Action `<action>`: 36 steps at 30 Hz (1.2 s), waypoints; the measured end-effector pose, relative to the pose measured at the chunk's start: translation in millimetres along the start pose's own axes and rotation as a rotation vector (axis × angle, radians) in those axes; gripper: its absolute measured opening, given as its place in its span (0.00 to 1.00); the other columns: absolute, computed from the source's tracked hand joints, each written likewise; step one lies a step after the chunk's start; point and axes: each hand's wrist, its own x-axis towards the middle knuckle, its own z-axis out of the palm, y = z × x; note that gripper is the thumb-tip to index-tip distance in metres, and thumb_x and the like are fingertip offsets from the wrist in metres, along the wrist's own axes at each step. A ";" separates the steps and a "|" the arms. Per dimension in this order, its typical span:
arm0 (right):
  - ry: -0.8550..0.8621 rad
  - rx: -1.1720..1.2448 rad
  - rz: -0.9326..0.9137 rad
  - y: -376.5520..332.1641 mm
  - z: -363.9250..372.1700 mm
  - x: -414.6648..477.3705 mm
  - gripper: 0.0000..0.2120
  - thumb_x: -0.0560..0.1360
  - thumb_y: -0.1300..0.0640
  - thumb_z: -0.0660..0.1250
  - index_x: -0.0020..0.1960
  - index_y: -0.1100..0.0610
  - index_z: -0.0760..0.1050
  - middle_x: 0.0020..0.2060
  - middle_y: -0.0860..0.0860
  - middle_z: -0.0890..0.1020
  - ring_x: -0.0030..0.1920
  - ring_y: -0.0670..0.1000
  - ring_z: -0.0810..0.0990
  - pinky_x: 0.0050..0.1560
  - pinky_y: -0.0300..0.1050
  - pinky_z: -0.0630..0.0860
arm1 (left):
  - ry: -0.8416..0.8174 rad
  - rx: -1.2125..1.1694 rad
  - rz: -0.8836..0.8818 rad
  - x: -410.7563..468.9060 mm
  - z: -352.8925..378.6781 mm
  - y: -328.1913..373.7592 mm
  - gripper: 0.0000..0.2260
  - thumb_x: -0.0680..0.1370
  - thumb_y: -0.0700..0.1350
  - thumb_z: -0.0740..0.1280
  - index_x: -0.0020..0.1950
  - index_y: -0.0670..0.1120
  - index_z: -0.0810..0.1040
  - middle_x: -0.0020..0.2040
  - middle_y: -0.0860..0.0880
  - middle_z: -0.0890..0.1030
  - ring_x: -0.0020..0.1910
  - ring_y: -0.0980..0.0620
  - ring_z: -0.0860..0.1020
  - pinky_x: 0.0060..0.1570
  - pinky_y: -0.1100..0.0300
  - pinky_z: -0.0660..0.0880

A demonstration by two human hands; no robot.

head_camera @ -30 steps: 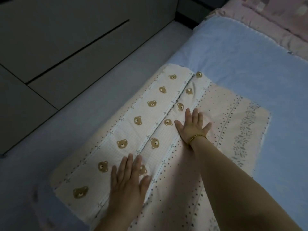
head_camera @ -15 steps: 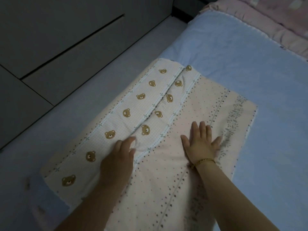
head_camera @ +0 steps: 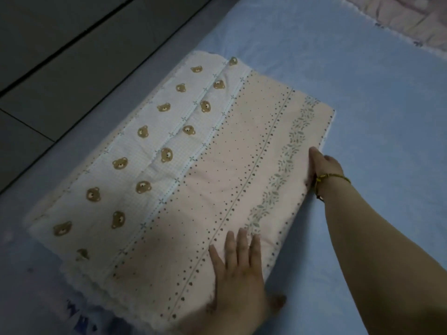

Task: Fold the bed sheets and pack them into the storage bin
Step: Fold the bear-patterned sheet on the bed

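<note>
Pressing folded sheet [head_camera: 242, 153] onto blue bed [head_camera: 362, 68], left fingers [head_camera: 242, 240] straight; right fingers [head_camera: 314, 154] hold unclear.

Bare blue bedcover [head_camera: 375, 81] right of folded sheet [head_camera: 217, 177], pink quilt [head_camera: 411, 18] beyond

1. Folded bed sheet [head_camera: 217, 189]: peach-pink with brown dots and a grey-green leaf stripe; the left band is white check with brown bear faces.
2. Bed cover [head_camera: 375, 93]: plain light blue.
3. Bracelet [head_camera: 333, 176]: gold.
4. Ruffled bedding [head_camera: 399, 18], upper right: pale pink.
</note>
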 end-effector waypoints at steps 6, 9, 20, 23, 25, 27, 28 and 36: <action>-0.083 -0.009 -0.105 -4.8 -5.4 11.8 0.20 0.79 0.55 0.60 0.68 0.62 0.65 0.45 0.58 0.77 0.35 0.51 0.72 0.50 0.46 0.70 | 0.036 0.085 -0.101 1.2 -0.2 1.0 0.49 0.66 0.53 0.73 0.73 0.38 0.44 0.74 0.43 0.44 0.73 0.44 0.45 0.65 0.31 0.51; -0.083 0.052 -0.143 -4.5 -7.5 10.6 0.22 0.79 0.62 0.58 0.72 0.62 0.61 0.52 0.59 0.79 0.44 0.54 0.80 0.46 0.42 0.77 | 0.127 0.095 -0.030 -6.9 12.6 -9.7 0.43 0.39 0.47 0.79 0.54 0.38 0.81 0.54 0.41 0.82 0.52 0.41 0.81 0.43 0.33 0.73; 0.020 0.235 -0.534 -26.9 -40.3 -14.1 0.20 0.77 0.70 0.53 0.64 0.57 0.71 0.37 0.46 0.74 0.33 0.41 0.70 0.29 0.26 0.70 | 0.309 0.034 0.116 -38.2 -46.0 16.9 0.29 0.73 0.42 0.65 0.73 0.46 0.62 0.70 0.52 0.69 0.64 0.63 0.71 0.58 0.72 0.67; 0.009 0.259 -0.585 -45.8 -71.9 -28.4 0.20 0.77 0.71 0.54 0.66 0.59 0.70 0.47 0.53 0.78 0.40 0.48 0.73 0.36 0.33 0.73 | 0.499 -0.029 0.201 -55.1 -51.6 37.9 0.21 0.60 0.45 0.60 0.49 0.44 0.84 0.42 0.53 0.85 0.36 0.59 0.83 0.32 0.68 0.75; 0.026 0.271 -0.614 -49.7 -102.2 -35.2 0.20 0.77 0.71 0.54 0.67 0.61 0.69 0.57 0.58 0.77 0.48 0.50 0.73 0.43 0.38 0.73 | 0.554 0.008 0.216 -69.1 -55.2 68.8 0.23 0.61 0.45 0.53 0.45 0.45 0.85 0.39 0.54 0.85 0.33 0.59 0.82 0.28 0.68 0.75; 0.045 0.288 -0.624 -43.9 -134.8 -36.0 0.20 0.77 0.71 0.55 0.67 0.62 0.69 0.61 0.59 0.75 0.53 0.53 0.74 0.50 0.40 0.73 | 0.660 0.060 0.225 -80.3 -53.8 101.0 0.21 0.61 0.45 0.55 0.44 0.45 0.85 0.38 0.54 0.84 0.31 0.59 0.82 0.26 0.68 0.74; 0.050 0.301 -0.625 -37.6 -155.2 -36.3 0.19 0.77 0.71 0.55 0.67 0.63 0.69 0.62 0.59 0.75 0.57 0.55 0.75 0.54 0.40 0.72 | 0.689 0.084 0.214 -85.8 -49.3 122.0 0.22 0.61 0.45 0.54 0.43 0.45 0.85 0.37 0.55 0.84 0.31 0.59 0.82 0.25 0.68 0.74; 0.111 0.298 -0.505 73.0 -349.4 -9.8 0.19 0.78 0.69 0.55 0.69 0.62 0.67 0.64 0.58 0.73 0.62 0.57 0.73 0.54 0.38 0.67 | 0.608 0.039 0.223 -106.4 60.5 302.5 0.19 0.62 0.50 0.56 0.40 0.52 0.86 0.36 0.58 0.84 0.31 0.63 0.81 0.29 0.70 0.74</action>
